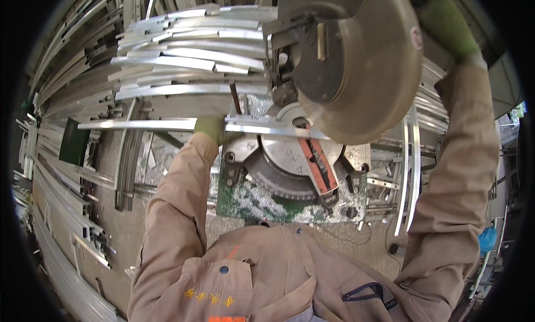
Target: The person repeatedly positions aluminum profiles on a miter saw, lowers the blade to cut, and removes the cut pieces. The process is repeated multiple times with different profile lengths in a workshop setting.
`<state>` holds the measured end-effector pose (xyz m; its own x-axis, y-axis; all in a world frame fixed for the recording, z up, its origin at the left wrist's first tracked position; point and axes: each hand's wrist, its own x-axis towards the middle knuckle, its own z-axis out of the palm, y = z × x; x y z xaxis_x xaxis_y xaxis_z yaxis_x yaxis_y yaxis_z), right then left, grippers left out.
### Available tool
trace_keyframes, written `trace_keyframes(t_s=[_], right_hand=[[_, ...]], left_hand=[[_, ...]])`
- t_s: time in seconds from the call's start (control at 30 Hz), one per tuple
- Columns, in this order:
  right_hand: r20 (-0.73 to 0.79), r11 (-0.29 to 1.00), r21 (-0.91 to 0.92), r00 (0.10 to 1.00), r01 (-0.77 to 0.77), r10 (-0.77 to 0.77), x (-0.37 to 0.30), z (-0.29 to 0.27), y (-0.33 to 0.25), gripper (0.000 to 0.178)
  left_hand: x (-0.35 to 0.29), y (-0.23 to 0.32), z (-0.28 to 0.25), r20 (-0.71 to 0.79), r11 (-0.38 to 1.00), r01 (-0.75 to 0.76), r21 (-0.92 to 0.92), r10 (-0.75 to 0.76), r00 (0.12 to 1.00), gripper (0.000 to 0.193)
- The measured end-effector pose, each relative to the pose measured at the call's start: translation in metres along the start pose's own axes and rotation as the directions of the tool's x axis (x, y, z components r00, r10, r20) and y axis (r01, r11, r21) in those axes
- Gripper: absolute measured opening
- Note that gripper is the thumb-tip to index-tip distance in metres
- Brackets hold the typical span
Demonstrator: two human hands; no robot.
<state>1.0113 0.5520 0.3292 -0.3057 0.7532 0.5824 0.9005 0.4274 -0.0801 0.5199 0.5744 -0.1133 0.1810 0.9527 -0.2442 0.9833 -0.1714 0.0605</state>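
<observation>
A long silvery aluminium profile (139,124) lies crosswise over the round turntable (284,155) of a miter saw. Wrapped around this bar, just left of the turntable, is my left hand (210,128) in a green glove. The saw's large rounded blade guard (384,66) is raised at an angle above the right end of the profile; the blade's contact with the bar cannot be seen. At the upper right, my right hand (446,24), also gloved in green, reaches the dark saw handle beside the guard. Its fingertips are partly lost in shadow there.
Metal shavings cover the green saw base (251,202). A slotted orange insert (317,160) runs across the turntable. Behind the saw lies a wide stack of aluminium profiles (189,54). More long bars (72,210) lie at the left, and two upright strips (409,177) stand right of the base.
</observation>
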Motion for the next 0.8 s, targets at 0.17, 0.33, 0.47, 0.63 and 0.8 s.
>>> trace_keyframes(t_s=[0.17, 0.33, 0.47, 0.63, 0.8], right_hand=[[0.173, 0.889, 0.443, 0.984, -0.116, 0.042, 0.023, 0.014, -0.008, 0.055], [0.292, 0.992, 0.098, 0.955, -0.079, 0.047, -0.071, -0.018, -0.037, 0.056], [0.365, 0.991, 0.025, 0.924, -0.131, 0.113, -0.144, -0.026, -0.002, 0.051], [0.279, 0.939, 0.298, 0.956, -0.171, 0.086, -0.203, -0.003, -0.005, 0.052], [0.27, 0.88, 0.34, 0.93, -0.333, 0.248, -0.246, 0.001, 0.014, 0.052]], left_hand=[[-0.01, 0.001, -0.008, -0.001, 0.999, 0.019, 0.028, -0.019, 1.0, 0.097], [-0.007, -0.017, 0.013, -0.085, 1.0, 0.013, -0.022, -0.015, 0.996, 0.106], [-0.005, -0.016, 0.014, -0.135, 0.994, -0.058, -0.089, 0.045, 0.99, 0.106], [-0.01, -0.009, 0.003, -0.067, 0.997, -0.028, -0.067, 0.024, 0.997, 0.114], [-0.005, -0.008, 0.001, -0.018, 0.999, 0.002, -0.036, -0.003, 1.0, 0.116]])
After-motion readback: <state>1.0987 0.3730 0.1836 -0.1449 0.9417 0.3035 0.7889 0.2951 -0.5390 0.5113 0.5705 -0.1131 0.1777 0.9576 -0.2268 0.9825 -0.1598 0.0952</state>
